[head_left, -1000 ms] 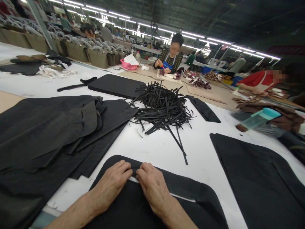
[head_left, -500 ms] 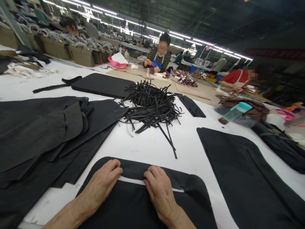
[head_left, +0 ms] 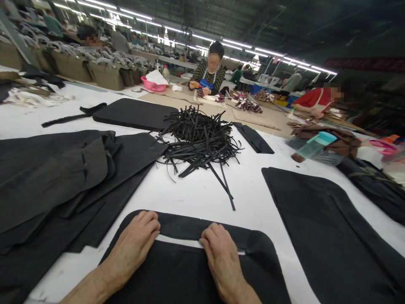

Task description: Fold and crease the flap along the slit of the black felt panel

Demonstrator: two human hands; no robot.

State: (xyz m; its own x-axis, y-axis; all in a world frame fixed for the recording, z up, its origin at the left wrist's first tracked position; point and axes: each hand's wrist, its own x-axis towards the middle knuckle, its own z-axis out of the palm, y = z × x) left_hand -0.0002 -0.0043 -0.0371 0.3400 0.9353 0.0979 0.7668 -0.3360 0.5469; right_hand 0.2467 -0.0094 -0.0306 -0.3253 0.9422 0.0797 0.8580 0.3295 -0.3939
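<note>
A black leather-like panel [head_left: 177,276] with rounded corners lies in front of me, and a long narrow slot across its upper part lets white through. Left of the slot's middle, my left hand [head_left: 134,238] has its fingers curled together on the strip above the slot. My right hand [head_left: 223,255] grips the same strip farther right, fingers bent over the slot's edge. Both thumbs are mostly hidden. Beyond the panel, a tangled heap of thin black strips [head_left: 202,139] rests on the white tabletop [head_left: 186,196].
Dark sheets [head_left: 57,181] are piled at left, and a flat stack of black panels [head_left: 133,113] lies behind them. At right are another black panel [head_left: 319,211] and a bottle with a turquoise lid [head_left: 313,146]. A co-worker [head_left: 210,71] sits across the table.
My right hand has slid a little to the right along the strip, widening the space between my hands. The left hand stays nearly in place; the view has shifted slightly.
</note>
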